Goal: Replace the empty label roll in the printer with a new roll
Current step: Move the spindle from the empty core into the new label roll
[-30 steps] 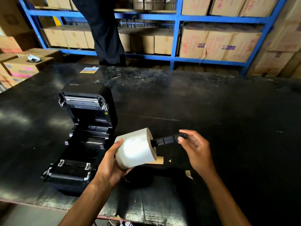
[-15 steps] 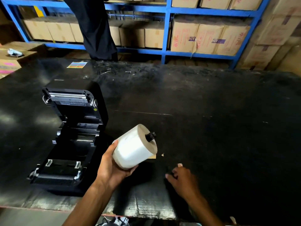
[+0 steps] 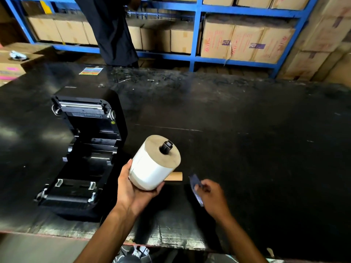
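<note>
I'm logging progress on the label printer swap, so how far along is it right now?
Done: the printer lid is open, its bay looks empty, a bare cardboard core lies on the table, and a black spindle sits through the new roll. In hand: the left hand holds that roll; the right hand holds a small dark flat piece, blurred. Left: seat the roll, feed it, close the lid.
</note>
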Demonstrator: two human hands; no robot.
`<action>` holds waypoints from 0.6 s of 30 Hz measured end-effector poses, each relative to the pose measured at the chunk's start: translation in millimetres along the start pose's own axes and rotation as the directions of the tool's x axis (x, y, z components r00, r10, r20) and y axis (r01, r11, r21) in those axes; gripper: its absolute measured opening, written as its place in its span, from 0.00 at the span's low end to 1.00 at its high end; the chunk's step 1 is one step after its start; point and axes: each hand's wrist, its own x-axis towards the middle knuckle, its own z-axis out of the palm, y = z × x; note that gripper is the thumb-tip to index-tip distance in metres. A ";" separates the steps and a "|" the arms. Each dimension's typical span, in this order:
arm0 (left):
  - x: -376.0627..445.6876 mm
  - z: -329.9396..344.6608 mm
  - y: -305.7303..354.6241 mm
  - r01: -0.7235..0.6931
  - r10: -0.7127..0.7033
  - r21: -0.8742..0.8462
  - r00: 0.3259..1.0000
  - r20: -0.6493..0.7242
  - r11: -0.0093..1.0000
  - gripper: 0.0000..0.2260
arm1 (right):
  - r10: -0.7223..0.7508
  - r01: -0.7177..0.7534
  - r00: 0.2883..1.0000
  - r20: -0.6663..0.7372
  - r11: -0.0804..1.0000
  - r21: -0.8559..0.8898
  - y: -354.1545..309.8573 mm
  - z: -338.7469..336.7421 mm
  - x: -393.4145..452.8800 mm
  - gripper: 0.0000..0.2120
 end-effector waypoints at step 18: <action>-9.0 0.7 13.3 -0.076 0.080 0.178 0.997 -0.012 0.981 0.21 | -0.547 0.548 0.829 0.117 0.836 0.033 -128.5 15.8 -14.8 0.18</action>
